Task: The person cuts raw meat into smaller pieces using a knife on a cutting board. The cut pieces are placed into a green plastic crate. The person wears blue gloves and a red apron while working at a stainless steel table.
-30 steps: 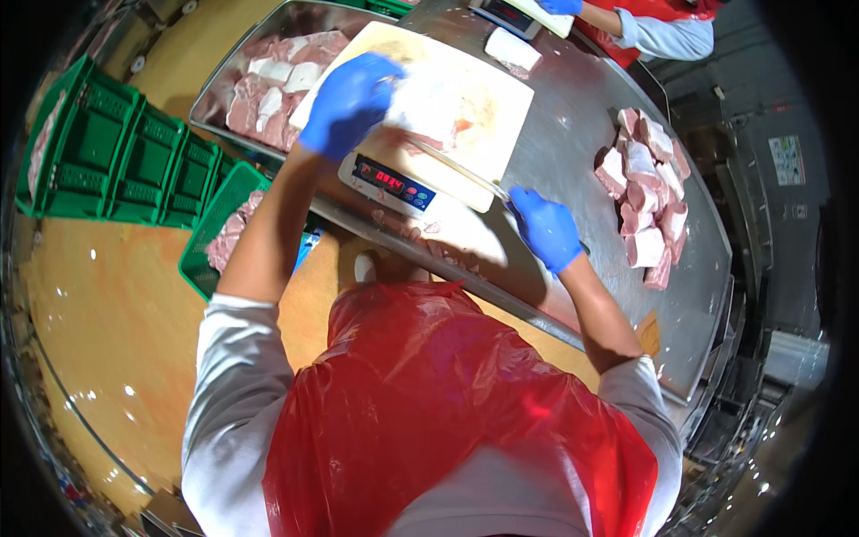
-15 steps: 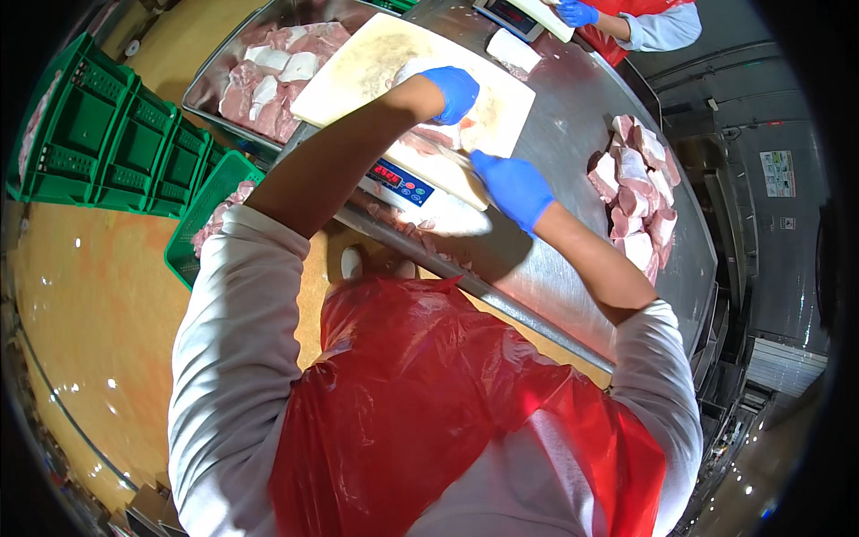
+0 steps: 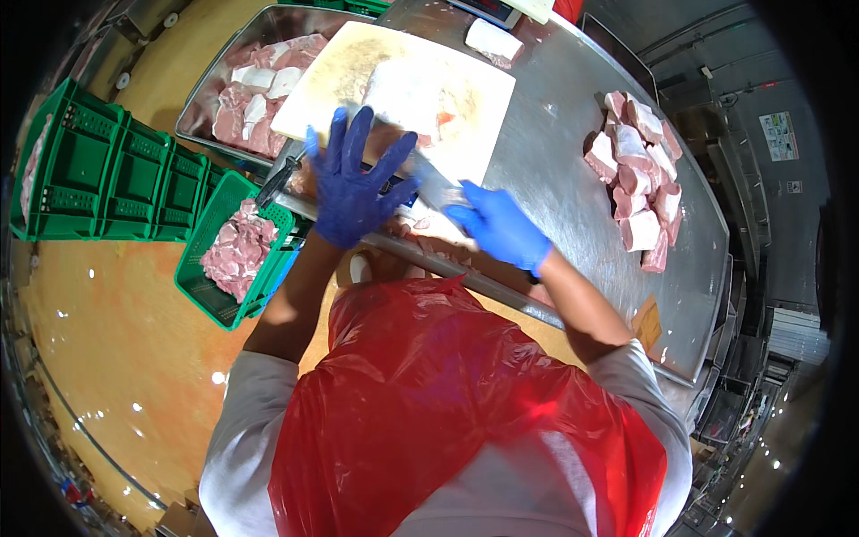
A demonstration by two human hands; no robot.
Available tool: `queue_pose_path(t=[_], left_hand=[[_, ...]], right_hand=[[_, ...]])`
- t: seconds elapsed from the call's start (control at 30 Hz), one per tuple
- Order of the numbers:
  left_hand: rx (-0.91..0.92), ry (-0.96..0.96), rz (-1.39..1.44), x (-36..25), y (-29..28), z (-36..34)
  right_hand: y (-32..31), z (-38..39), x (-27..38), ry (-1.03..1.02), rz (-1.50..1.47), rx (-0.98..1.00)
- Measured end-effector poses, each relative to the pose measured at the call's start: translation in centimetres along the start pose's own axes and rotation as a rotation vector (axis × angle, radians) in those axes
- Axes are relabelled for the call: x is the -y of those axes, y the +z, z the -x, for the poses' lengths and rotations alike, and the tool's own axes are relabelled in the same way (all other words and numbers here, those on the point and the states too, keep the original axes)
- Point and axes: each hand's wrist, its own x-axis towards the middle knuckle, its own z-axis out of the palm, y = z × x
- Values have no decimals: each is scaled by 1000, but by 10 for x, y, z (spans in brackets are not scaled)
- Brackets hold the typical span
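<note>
A slab of meat with a white fat side [image 3: 404, 94] lies on the pale cutting board [image 3: 327, 76], which rests on the metal table. My left hand [image 3: 351, 192], in a blue glove, is held over the board's near edge, fingers spread and nothing in them. It covers most of the scale below. In its blue glove, my right hand [image 3: 503, 231] grips a knife [image 3: 431, 182]; the blade points up and left toward the meat, smeared by motion. Whether the blade touches the meat I cannot tell. Small meat scraps [image 3: 438, 249] lie along the table's near edge.
Left of the board stands a metal tub [image 3: 192, 112] of meat pieces. A green crate [image 3: 215, 309] with trimmings sits lower left, beside stacked green crates [image 3: 98, 166]. Cut pieces [image 3: 637, 170] are heaped on the table's right; one fat-covered piece [image 3: 494, 42] lies beyond the board.
My left hand has come off the meat toward me and spread its fingers. My right hand with the knife has shifted slightly nearer. The co-worker at the far side is now almost out of view.
</note>
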Motion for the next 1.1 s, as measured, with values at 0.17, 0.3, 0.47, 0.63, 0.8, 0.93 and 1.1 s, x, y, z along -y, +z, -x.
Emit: queue_pose_path(t=[0.17, 0.3, 0.47, 0.63, 0.8, 0.93, 1.1], left_hand=[[-191, 124, -417, 79, -66, 16], [-441, -25, -610, 140, -104, 53], [-117, -715, -202, 264, -75, 287], [-176, -1727, 155, 168, -57, 538], [995, -1542, -449, 18, -65, 691], [780, -1644, -419, 37, -55, 685], [-156, -1618, -4, 171, -65, 550]], right_hand=[[14, -22, 65, -77, 135, 210], [0, -12, 63, -246, 195, 237], [-26, -30, 16, 193, -268, -48], [-22, -59, -74, 198, -796, -423], [23, -114, -70, 223, -1067, -384], [45, -196, -51, 119, -903, -490], [41, -256, 40, -178, -995, -450]])
